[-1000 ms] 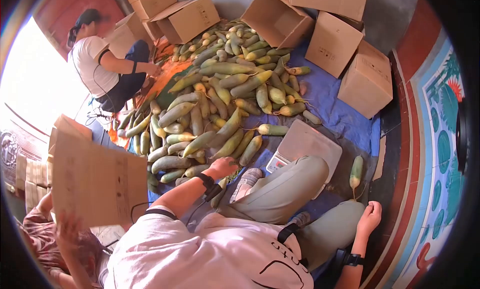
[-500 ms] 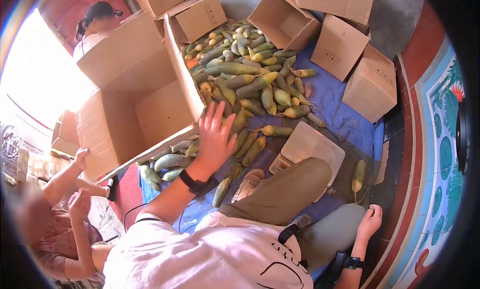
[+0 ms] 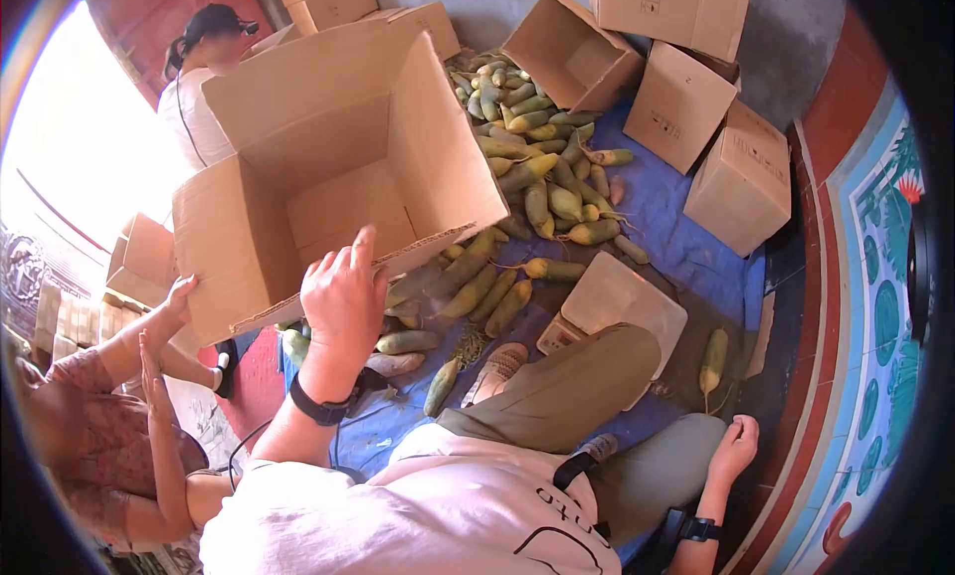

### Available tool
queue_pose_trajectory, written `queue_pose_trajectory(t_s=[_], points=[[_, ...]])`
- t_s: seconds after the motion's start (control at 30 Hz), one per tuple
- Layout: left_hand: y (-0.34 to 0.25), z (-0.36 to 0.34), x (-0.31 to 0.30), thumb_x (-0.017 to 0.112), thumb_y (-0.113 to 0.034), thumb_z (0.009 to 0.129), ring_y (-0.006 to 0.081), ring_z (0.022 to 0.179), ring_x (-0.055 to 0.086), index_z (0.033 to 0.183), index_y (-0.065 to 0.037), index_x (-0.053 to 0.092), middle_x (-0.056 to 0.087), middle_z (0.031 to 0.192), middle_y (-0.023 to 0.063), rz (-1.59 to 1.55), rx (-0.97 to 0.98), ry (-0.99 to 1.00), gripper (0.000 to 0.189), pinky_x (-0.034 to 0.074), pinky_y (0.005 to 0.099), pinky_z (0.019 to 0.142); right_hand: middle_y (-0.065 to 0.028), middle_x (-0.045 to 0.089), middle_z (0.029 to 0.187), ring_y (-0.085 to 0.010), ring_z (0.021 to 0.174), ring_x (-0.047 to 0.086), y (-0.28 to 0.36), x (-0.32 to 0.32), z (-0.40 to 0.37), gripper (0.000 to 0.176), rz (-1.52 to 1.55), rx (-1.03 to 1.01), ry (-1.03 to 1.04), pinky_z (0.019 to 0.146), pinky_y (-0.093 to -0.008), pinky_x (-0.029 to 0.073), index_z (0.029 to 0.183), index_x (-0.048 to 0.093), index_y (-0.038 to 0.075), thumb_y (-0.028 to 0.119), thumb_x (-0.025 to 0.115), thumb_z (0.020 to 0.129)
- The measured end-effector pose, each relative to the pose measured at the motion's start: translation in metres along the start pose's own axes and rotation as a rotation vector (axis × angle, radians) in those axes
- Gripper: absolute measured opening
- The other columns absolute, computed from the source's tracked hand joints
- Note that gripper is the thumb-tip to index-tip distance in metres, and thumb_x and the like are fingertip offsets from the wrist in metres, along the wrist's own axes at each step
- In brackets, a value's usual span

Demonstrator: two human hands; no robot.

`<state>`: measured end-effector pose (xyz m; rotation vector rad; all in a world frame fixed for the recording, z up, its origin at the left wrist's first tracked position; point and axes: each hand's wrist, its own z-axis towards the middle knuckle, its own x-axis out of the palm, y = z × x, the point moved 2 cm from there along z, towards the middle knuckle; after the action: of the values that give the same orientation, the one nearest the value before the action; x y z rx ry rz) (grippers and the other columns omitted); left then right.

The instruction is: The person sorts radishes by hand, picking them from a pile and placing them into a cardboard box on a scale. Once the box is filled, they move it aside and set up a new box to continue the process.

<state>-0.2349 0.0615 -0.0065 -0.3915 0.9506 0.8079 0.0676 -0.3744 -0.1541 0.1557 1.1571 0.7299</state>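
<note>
A large open cardboard box hangs tilted over the left side of the blue sheet, its inside showing bare cardboard. My left hand is at its near edge, with several fingers curled over the rim and one finger raised. A co-worker's hand is on the box's left side. My right hand rests beside my bent knee, its fingers loosely curled with nothing seen in them. Near that knee lies a single green radish. A pile of green radishes lies behind and right of the box.
A flat scale stands by my leg on the blue sheet. More cardboard boxes stand at the back right. A co-worker in a patterned top sits at left; another person is behind the box.
The large box has shifted right and tipped, covering part of the pile. My left hand has moved left along its near edge, and its spread fingers have curled. My right hand has hardly moved.
</note>
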Motion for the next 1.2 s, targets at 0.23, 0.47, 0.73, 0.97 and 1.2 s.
queue_pose_trajectory(t_s=[0.23, 0.47, 0.73, 0.97, 1.2], points=[[-0.004, 0.031, 0.017, 0.063, -0.020, 0.074, 0.0272, 0.073, 0.060, 0.071, -0.007, 0.055, 0.059, 0.071, 0.0099, 0.097, 0.124, 0.179, 0.015, 0.047, 0.0383, 0.064, -0.0151, 0.056, 0.084, -0.0325, 0.080, 0.055, 0.006, -0.002, 0.000, 0.009, 0.004, -0.005, -0.028, 0.073, -0.0379, 0.044, 0.085, 0.055, -0.002, 0.005, 0.049, 0.082], [-0.013, 0.066, 0.020, 0.062, -0.021, 0.075, 0.0296, 0.073, 0.060, 0.074, -0.008, 0.054, 0.059, 0.071, 0.0099, 0.084, 0.182, 0.077, 0.015, 0.047, 0.0402, 0.064, -0.0153, 0.057, 0.084, -0.0327, 0.080, 0.056, 0.005, -0.007, -0.004, 0.009, 0.023, 0.011, -0.044, 0.073, -0.0376, 0.044, 0.085, 0.056, -0.002, 0.004, 0.049, 0.082], [-0.008, 0.102, -0.005, 0.063, -0.022, 0.077, 0.0292, 0.078, 0.061, 0.083, -0.009, 0.058, 0.062, 0.076, 0.0099, 0.085, 0.063, -0.055, 0.016, 0.047, 0.0402, 0.067, -0.0152, 0.057, 0.084, -0.0326, 0.079, 0.056, 0.008, -0.007, -0.001, 0.009, 0.032, 0.050, -0.046, 0.072, -0.0374, 0.044, 0.085, 0.056, -0.002, 0.005, 0.049, 0.082], [0.001, 0.107, -0.002, 0.063, -0.023, 0.076, 0.0297, 0.080, 0.061, 0.083, -0.009, 0.059, 0.062, 0.079, 0.0101, 0.024, -0.018, -0.051, 0.016, 0.047, 0.0402, 0.070, -0.0147, 0.057, 0.083, -0.0324, 0.079, 0.056, 0.012, -0.003, 0.001, 0.008, 0.035, 0.024, -0.039, 0.072, -0.0378, 0.044, 0.083, 0.056, -0.001, 0.005, 0.050, 0.082], [0.012, 0.140, -0.023, 0.062, -0.026, 0.077, 0.0315, 0.080, 0.061, 0.083, -0.010, 0.060, 0.064, 0.081, 0.0115, 0.069, -0.035, -0.099, 0.017, 0.048, 0.0417, 0.069, -0.0146, 0.057, 0.081, -0.0326, 0.077, 0.056, 0.013, -0.003, 0.001, 0.006, -0.011, -0.016, -0.069, 0.071, -0.0384, 0.045, 0.081, 0.055, 0.000, 0.004, 0.051, 0.080]])
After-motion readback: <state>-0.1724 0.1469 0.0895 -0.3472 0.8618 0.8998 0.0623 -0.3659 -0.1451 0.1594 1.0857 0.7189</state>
